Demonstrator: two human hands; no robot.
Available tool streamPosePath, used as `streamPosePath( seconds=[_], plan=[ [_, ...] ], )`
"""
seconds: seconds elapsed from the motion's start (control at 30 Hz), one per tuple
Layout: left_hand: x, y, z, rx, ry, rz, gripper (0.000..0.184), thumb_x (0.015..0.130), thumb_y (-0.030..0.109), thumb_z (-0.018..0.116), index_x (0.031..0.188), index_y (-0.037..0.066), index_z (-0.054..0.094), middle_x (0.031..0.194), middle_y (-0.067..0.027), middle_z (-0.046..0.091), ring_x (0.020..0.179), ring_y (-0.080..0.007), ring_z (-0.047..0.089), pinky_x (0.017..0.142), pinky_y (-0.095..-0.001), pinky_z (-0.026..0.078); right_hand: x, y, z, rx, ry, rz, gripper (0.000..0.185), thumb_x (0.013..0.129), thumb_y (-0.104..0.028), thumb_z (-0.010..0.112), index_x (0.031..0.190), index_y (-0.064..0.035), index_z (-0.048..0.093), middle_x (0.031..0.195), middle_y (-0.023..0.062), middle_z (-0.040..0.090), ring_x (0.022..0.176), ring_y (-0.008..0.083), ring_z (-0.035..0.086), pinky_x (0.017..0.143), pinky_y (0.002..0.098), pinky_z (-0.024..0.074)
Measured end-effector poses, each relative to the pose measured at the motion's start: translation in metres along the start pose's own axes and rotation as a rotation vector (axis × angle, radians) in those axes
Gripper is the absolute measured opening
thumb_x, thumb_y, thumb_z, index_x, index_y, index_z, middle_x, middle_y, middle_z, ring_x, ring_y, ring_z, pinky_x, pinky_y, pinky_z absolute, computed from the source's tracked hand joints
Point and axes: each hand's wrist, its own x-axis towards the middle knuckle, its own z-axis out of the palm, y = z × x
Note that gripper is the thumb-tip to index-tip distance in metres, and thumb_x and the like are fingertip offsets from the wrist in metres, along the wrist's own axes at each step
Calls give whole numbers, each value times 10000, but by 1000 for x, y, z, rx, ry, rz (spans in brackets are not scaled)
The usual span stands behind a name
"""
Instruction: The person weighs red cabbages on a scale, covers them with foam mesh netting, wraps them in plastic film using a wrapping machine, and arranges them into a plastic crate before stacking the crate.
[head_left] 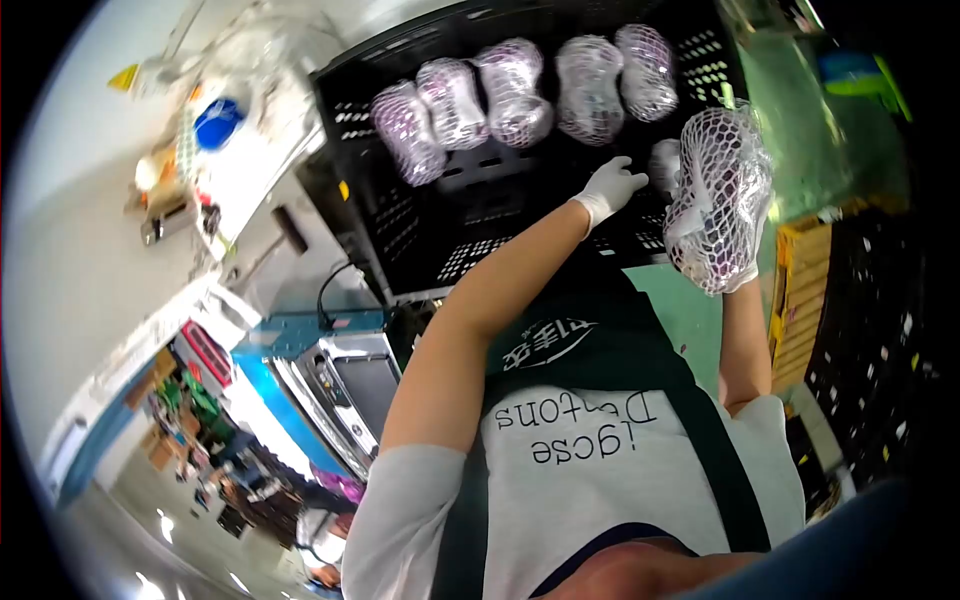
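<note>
Inside the black crate (pixel 480 215), several clear-wrapped bundles with purple-and-white netting stand in a row along the far side, one of them (pixel 515 92) near the middle. My left hand (pixel 612 192), in a white glove, is over the crate with its fingers apart, holding nothing. At the crate's right side, my right hand (pixel 742 278), also gloved, grips a larger-looking white-netted bundle (pixel 722 195), which hides most of the fingers. Behind that bundle, another wrapped piece (pixel 664 160) shows only in part.
Left of the crate stands a white table (pixel 262 165) with a blue round object (pixel 218 124) and plastic wrap. A blue-and-silver machine (pixel 330 385) is at the lower left. Yellow slats (pixel 802 300) stand at the right. Part of another person (pixel 322 540) shows at the lower left.
</note>
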Motion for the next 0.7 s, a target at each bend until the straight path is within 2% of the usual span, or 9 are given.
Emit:
streamPosePath(
  seconds=[0.1,0.2,0.23,0.3,0.37,0.4,0.43,0.53,0.7],
  plan=[
    [-46,2,-78,-27,95,107,621,862,297,650,1352,-23,443,1259,-173,564,1132,-249,549,955,-337,442,14,11,19,-83,126,7,927,859,-716,430,1463,-33,266,1413,178,425,1230,333,488,1023,441,431],
    [-92,-26,-169,-725,502,-160,701,875,381,608,1423,32,344,1442,-198,356,1291,-321,402,1063,-418,341,56,37,34,-232,28,159,845,902,-641,454,1457,-30,275,1421,148,425,1256,283,472,1049,423,408],
    [-107,-34,-188,-922,662,-170,756,875,408,598,1460,52,278,1505,-209,254,1355,-349,325,1097,-448,299,60,45,73,-436,130,191,787,924,-605,452,1441,-27,318,1387,153,461,1247,277,481,1045,417,411],
    [-120,-41,-222,-1250,795,-198,877,866,446,588,1494,49,124,1546,-226,91,1424,-378,165,1142,-474,211,90,69,76,-344,241,430,718,944,-565,449,1411,-24,376,1344,154,504,1219,270,503,1035,412,420],
    [-111,-70,-256,-1425,676,40,906,854,416,606,1477,-19,113,1513,-251,187,1409,-373,217,1151,-458,219,117,97,58,-259,35,450,686,947,-547,459,1388,-25,413,1318,151,528,1189,261,523,1023,410,428],
    [-111,-77,-259,-1427,674,114,885,856,399,608,1467,-35,138,1504,-246,211,1401,-370,234,1147,-450,239,106,102,107,-337,130,469,669,948,-530,472,1394,-37,407,1327,145,523,1175,255,530,1020,407,430],
    [-109,-85,-261,-1431,672,183,864,858,382,610,1457,-51,162,1495,-241,235,1392,-368,251,1143,-441,258,123,116,73,-243,-55,513,653,953,-520,468,1405,-53,399,1332,138,520,1183,248,528,1020,397,431],
    [-102,-96,-259,-1394,669,429,806,870,341,602,1440,-67,205,1481,-240,254,1382,-362,267,1131,-441,290,129,141,61,-194,-96,524,629,970,-493,452,1408,-46,391,1336,127,520,1187,229,528,1029,381,424],
    [-129,-55,-257,-1284,648,27,956,890,485,588,1472,-71,73,1524,-308,115,1422,-405,171,1151,-463,204,140,178,62,-299,-41,609,668,956,-494,482,1435,-46,350,1391,131,475,1245,235,481,1076,378,367]
  ],
)
